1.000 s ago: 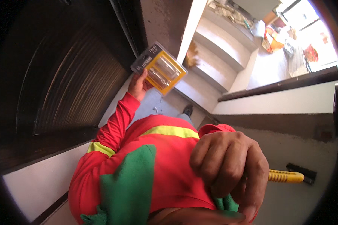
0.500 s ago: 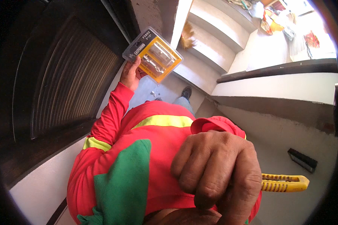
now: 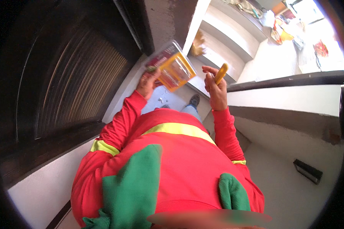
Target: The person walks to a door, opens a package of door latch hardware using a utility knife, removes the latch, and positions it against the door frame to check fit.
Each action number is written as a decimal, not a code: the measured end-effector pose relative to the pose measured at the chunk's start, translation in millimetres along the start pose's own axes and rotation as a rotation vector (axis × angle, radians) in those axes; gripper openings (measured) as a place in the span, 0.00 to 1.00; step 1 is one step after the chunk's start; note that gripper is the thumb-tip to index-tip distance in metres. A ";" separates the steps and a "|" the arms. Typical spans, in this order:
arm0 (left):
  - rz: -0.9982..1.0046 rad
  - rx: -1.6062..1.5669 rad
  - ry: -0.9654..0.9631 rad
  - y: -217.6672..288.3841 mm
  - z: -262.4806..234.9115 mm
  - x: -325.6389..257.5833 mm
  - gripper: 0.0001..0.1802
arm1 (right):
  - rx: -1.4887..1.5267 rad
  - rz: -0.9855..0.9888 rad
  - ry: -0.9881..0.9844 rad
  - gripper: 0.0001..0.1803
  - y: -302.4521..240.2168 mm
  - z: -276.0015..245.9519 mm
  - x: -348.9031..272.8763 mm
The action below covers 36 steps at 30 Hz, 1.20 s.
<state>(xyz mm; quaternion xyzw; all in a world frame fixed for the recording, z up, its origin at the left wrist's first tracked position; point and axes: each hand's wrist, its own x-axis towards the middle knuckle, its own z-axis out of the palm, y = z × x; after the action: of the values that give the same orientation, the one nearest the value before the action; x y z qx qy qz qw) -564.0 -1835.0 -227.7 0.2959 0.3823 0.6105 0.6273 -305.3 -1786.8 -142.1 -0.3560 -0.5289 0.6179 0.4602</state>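
Note:
My left hand [image 3: 146, 84] grips the lower left edge of a clear plastic blister pack [image 3: 176, 70]. The pack has a yellow and dark card, and shiny metal pieces show through its window; their kind is hard to make out. To the right, apart from the pack, my right hand [image 3: 217, 93] is closed around a yellow utility knife [image 3: 221, 73]. The knife's rounded yellow end points up out of the fist; no blade can be made out.
A dark ribbed door [image 3: 76, 80] stands on the left. Stairs [image 3: 229, 36] rise ahead, with a straw broom [image 3: 198, 42] beside them. A low wall [image 3: 283, 93] runs along the right. Small pieces [image 3: 163, 100] lie on the floor near my shoes [image 3: 194, 100].
My right hand has moved from close in front of the chest forward toward the pack, still with the knife. The pack has shifted slightly right and nearer, and is a little blurred.

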 end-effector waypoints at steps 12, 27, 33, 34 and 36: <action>-0.173 -0.044 -0.138 -46.5 -7.9 -13.8 0.26 | 0.045 0.335 -0.021 0.17 129.0 -48.5 -17.7; -0.365 0.283 -0.322 -14.7 -38.8 86.3 0.19 | -0.011 0.453 -0.060 0.18 151.5 -67.8 29.7; -0.329 0.317 -0.339 -49.5 -41.2 112.4 0.19 | -0.177 0.520 0.184 0.22 193.6 -100.7 17.0; -0.318 0.309 -0.324 -51.6 -41.7 116.0 0.19 | -0.211 0.560 0.249 0.22 199.0 -108.2 13.2; -0.322 0.305 -0.305 -53.3 -41.9 122.7 0.19 | -0.004 0.630 0.195 0.22 206.6 -121.1 0.3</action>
<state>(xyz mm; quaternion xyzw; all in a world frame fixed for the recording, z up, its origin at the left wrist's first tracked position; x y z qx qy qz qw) -575.1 -1721.5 -309.2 0.4106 0.4132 0.3867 0.7149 -232.9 -1750.5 -367.5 -0.5606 -0.3474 0.6917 0.2944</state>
